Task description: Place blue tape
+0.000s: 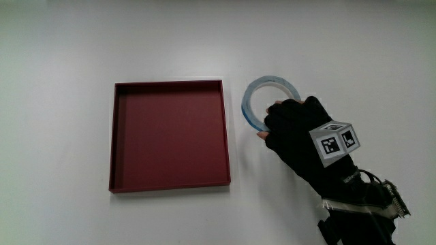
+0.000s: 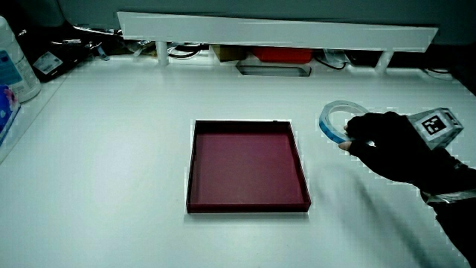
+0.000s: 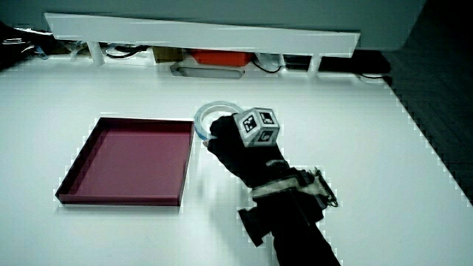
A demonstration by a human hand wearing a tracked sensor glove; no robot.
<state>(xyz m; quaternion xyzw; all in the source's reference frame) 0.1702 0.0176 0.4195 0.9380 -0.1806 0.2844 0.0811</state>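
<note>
The blue tape (image 1: pixel 248 102) is a thin pale-blue ring close beside the empty dark red tray (image 1: pixel 170 136). The gloved hand (image 1: pixel 271 122) has its fingers curled around the part of the ring nearest the person, with the patterned cube on its back. Both side views show the same grasp: tape (image 2: pixel 326 121) and hand (image 2: pixel 357 138), tape (image 3: pixel 211 109) and hand (image 3: pixel 216 137). The ring sits outside the tray (image 2: pixel 245 164) (image 3: pixel 126 159), not touching its wall. I cannot tell whether the ring rests on the table or is slightly raised.
A low white partition (image 2: pixel 275 30) runs along the table, with a red box (image 2: pixel 281 53) and a grey tray (image 2: pixel 272 70) under it. A white bottle (image 2: pixel 13 63) stands at the table's edge.
</note>
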